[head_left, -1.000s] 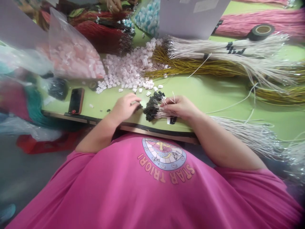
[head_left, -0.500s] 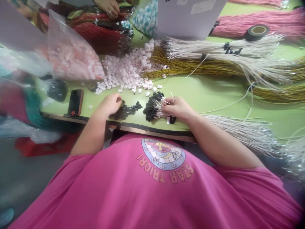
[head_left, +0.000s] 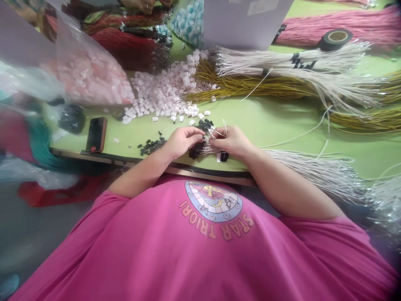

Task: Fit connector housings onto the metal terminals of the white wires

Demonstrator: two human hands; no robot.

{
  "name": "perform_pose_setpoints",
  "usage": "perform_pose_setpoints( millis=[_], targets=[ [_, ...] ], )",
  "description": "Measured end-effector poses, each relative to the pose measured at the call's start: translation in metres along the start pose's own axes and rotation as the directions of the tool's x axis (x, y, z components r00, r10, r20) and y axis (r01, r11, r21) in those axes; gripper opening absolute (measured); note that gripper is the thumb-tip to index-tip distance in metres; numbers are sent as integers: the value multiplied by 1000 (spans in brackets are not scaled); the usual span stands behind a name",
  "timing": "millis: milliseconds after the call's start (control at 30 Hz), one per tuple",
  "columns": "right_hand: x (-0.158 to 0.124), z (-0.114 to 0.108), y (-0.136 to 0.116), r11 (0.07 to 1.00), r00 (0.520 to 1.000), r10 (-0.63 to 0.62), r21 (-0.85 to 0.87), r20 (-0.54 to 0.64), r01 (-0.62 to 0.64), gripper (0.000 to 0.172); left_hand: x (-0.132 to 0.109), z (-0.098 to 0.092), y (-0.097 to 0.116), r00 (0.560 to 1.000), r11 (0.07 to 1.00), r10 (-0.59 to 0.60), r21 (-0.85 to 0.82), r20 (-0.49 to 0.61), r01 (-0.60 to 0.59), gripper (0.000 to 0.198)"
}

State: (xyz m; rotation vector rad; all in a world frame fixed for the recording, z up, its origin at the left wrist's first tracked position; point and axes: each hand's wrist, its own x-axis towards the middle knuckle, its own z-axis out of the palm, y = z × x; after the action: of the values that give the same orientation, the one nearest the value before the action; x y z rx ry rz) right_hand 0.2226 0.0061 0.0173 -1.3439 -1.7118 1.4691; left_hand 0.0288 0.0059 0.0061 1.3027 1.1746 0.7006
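Observation:
My right hand (head_left: 230, 140) grips white wires (head_left: 208, 147) in a pinch. Small black connectors (head_left: 196, 151) sit on the wires' left ends in a dense cluster. Close against that cluster, my left hand (head_left: 181, 142) has thumb and forefinger pinched together by the wire tips. Whatever lies between those fingertips is too small or hidden to make out. A pile of loose black connectors (head_left: 151, 145) lies on the table left of my left wrist. More of the white wire bundle (head_left: 316, 173) stretches out to the right beyond my right forearm.
Pale pink connectors (head_left: 166, 92) are heaped beyond my hands, beside a clear bag (head_left: 94, 79). A phone (head_left: 96, 134) lies at the left near the table edge. Yellow wires (head_left: 282, 88), white wires and black tape (head_left: 335, 38) lie at the back right. Another person's hand (head_left: 145, 5) shows at the top.
My left hand has moved right, from the loose black connectors to the black-tipped wire ends. My right hand keeps hold of the white wires in nearly the same place.

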Motion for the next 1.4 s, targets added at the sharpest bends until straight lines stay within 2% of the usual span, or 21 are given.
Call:
perform_pose_setpoints(
  millis=[367,633,833,933,1100,1233,1333,1400],
  targets=[
    [0,0,-1,995,1000,-7,-98,-27,5,9,-3,1,2,1000,996,20,83,-6,-19,14],
    [1,2,4,983,996,-54,-177,-74,40,11,-7,5,2,982,903,185,402,-47,-151,13],
    [1,-3,1,994,1000,0,-111,15,1,18,-10,8,2,957,840,289,490,-42,-232,14],
    [1,-4,0,995,998,11,-98,70,-5,18,-8,7,0,956,849,291,471,-35,-241,14],
    [0,-2,2,997,997,-6,-72,73,11,22,-6,8,-1,955,835,295,478,31,-273,14],
    [2,-4,4,999,995,-6,-47,97,10,19,-11,10,3,950,810,308,514,38,-283,13],
    [4,-8,7,999,998,13,41,58,-15,18,-19,-2,8,926,722,369,602,81,-341,13],
    [5,-8,8,993,998,42,105,49,-47,22,-22,-24,9,920,656,390,689,41,-309,19]
  ],
)
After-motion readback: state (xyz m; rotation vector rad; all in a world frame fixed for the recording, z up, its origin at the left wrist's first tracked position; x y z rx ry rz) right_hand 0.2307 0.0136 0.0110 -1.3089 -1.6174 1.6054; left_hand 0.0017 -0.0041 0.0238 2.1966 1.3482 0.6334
